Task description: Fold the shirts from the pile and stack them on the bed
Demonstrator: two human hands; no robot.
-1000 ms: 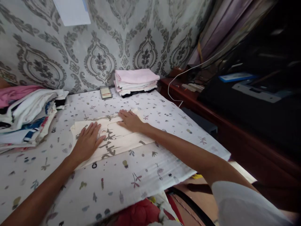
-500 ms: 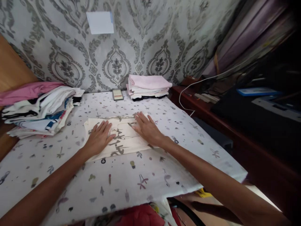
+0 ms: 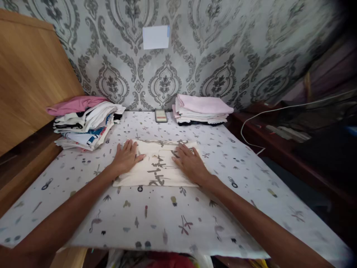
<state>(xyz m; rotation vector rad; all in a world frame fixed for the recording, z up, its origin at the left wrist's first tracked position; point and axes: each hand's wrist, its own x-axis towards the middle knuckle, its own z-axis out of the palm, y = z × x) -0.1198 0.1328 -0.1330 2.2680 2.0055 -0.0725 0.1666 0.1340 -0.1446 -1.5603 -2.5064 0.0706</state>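
Observation:
A cream folded garment (image 3: pixel 156 167) with dark grey lettering lies flat on the patterned white cloth (image 3: pixel 156 223) that covers the table. My left hand (image 3: pixel 126 158) rests flat on the garment's left end, fingers stretched out and thumb apart. On its right part lies my right hand (image 3: pixel 191 163), palm down with the fingers extended. Both hands touch the fabric, and neither grips it. Whether the garment is a shirt or something else, I cannot tell.
A messy stack of clothes (image 3: pixel 86 124) stands at the back left beside a wooden panel (image 3: pixel 36 74). At the back right sits a neat folded pile (image 3: pixel 203 108), pink on top. A small flat box (image 3: pixel 161 115) lies between them. A white cable (image 3: pixel 251 121) runs along the right.
My head view has turned left, so everything appears further right. My left hand has moved outward to the garment's left end; the right hand stays flat on it.

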